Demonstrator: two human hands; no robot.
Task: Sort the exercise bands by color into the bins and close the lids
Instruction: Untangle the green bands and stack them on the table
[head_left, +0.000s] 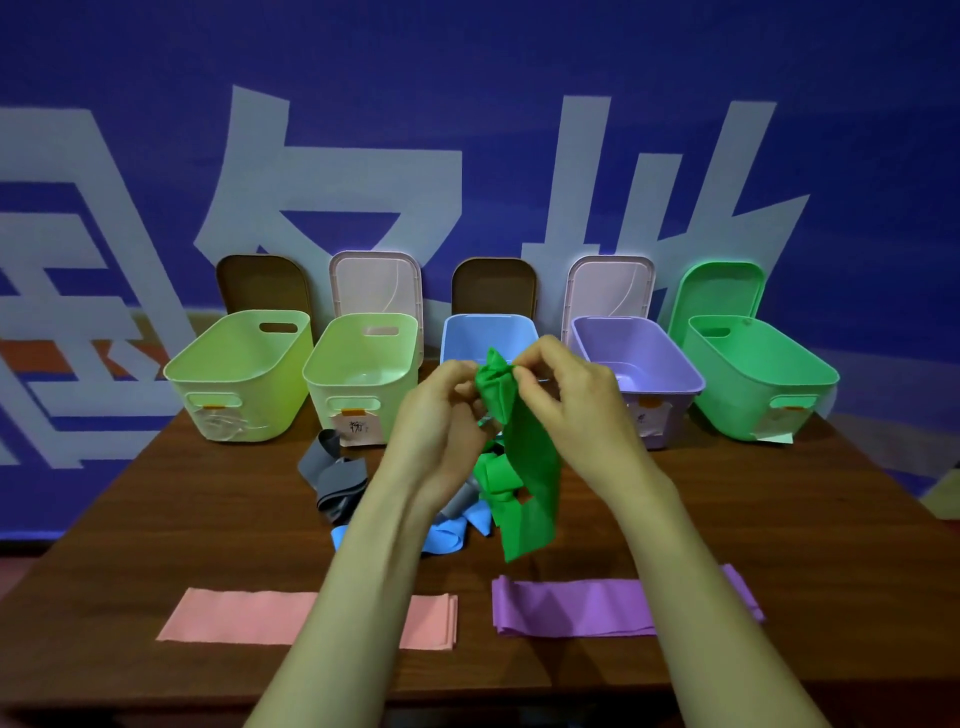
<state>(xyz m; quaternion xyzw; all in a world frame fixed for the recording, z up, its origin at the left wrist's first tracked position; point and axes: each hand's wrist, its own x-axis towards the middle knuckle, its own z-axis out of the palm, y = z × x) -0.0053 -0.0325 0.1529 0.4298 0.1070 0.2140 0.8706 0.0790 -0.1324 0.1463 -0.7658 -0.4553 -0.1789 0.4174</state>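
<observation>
Green band (524, 467), stretchy and crumpled, hangs in the air above the middle of the bench (156, 519), its top bunched and its tail trailing down. Both hands hold it at that top. The left hand (441, 415) has its fingers curled in against the bunched edge, and the right hand (566, 395) pinches the same bunch with its fingertips. Whether the knot of green touching the band's lower left is the same strip or a second one, I cannot tell.

Just under and to the left of the green band lies a heap with a blue band (447, 535) and a grey band (332, 473). Nearer the person than the green band, a pink band (234, 616) lies flat to the left and a purple band (571, 605) to the right. Directly behind the green band stands a blue bin (488, 338). Right of it come a purple bin (639, 364) and, farthest right, the green bin (753, 374). Two pale yellow-green bins (239, 374) stand to the left. All are open, and the lids lean on the wall behind them, the green lid (722, 296) among them.

The likeliest slip is the tail snagging the heap and dragging blue or grey along as the band is lifted away. The pale bins could also be mistaken for the green one. A wide reach to the far right might knock a leaning lid down.
</observation>
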